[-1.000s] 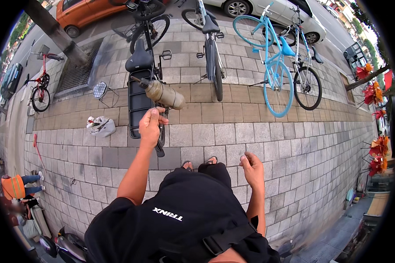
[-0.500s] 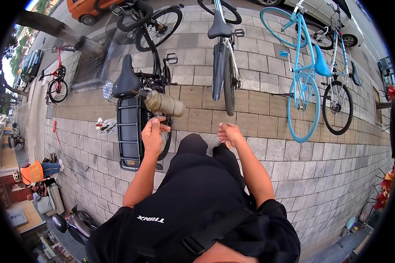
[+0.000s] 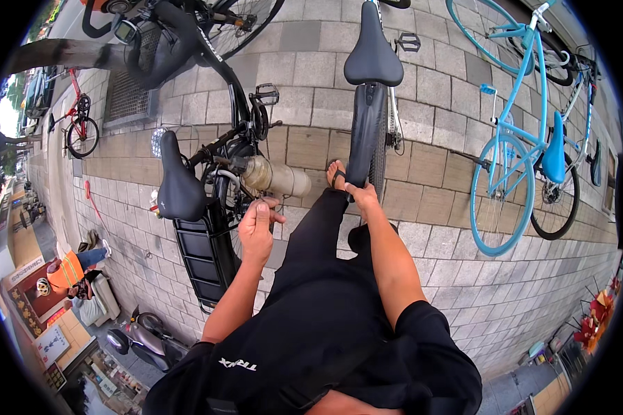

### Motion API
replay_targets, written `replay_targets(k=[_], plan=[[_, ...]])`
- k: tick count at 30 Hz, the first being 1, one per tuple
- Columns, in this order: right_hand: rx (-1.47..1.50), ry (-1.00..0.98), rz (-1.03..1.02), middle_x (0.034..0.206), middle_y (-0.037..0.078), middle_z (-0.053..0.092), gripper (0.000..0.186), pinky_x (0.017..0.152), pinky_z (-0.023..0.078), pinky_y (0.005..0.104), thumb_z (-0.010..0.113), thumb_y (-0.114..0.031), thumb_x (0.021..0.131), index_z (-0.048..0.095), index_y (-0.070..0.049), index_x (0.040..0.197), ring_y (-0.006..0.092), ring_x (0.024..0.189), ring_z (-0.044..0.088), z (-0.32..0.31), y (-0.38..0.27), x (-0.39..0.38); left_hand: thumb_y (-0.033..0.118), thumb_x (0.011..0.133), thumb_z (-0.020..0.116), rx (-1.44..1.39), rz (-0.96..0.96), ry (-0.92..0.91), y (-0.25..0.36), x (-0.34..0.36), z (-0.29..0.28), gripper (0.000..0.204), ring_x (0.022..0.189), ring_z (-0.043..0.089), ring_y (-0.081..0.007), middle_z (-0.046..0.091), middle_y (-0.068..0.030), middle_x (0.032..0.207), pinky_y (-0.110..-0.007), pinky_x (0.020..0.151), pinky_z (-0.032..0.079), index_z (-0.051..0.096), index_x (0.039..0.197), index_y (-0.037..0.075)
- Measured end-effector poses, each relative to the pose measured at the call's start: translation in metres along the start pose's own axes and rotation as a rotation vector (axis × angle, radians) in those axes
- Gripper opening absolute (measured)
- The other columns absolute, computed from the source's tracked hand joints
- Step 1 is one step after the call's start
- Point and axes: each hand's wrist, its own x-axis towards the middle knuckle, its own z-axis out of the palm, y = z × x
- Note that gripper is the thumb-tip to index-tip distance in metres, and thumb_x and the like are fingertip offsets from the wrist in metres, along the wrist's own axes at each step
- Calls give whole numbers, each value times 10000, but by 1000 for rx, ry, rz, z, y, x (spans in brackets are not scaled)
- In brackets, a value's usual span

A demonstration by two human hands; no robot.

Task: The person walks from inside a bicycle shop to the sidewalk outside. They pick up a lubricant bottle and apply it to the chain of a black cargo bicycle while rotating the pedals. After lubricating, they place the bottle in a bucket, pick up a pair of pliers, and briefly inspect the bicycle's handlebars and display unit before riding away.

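My left hand is closed, thumb against curled fingers; I cannot make out anything in it. It is just below a cloudy tan bottle lying sideways by the black bicycle. My right hand is also closed, its fingertips overlapping the lower end of the black rear mudguard on the middle bicycle. Whether they touch the mudguard, or what they pinch, I cannot tell. That bicycle's black saddle lies farther ahead. The black bicycle has a saddle and a rear rack to my left.
A light-blue bicycle stands at the right beside another bicycle with a black tyre. A red bicycle and a tree trunk are far left. A person in an orange vest and a scooter are at lower left.
I have stepped closer to the bicycles, which appear nearer now. My right hand has come to the mudguard's lower end; my left stays closed under the bottle. A sandalled foot shows ahead.
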Motion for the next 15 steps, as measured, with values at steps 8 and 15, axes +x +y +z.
replay_targets(k=[8, 15], plan=[[-206, 210, -136, 1160, 341, 679, 838, 988, 515, 442, 804, -485, 800, 500, 122, 1289, 435, 1134, 679, -21, 15, 6, 302, 1118, 487, 215, -23, -87, 18, 59, 16, 374, 762, 658, -116, 690, -90, 1074, -268, 716, 508, 658, 1104, -31], [-366, 184, -261, 1341, 373, 593, 1023, 1117, 448, 411, 760, -478, 816, 338, 156, 1499, 426, 1338, 562, -91, 22, 21, 265, 1117, 490, 181, 0, -151, 24, 66, 41, 350, 786, 667, -140, 674, -92, 1104, -275, 741, 521, 657, 1102, -42]])
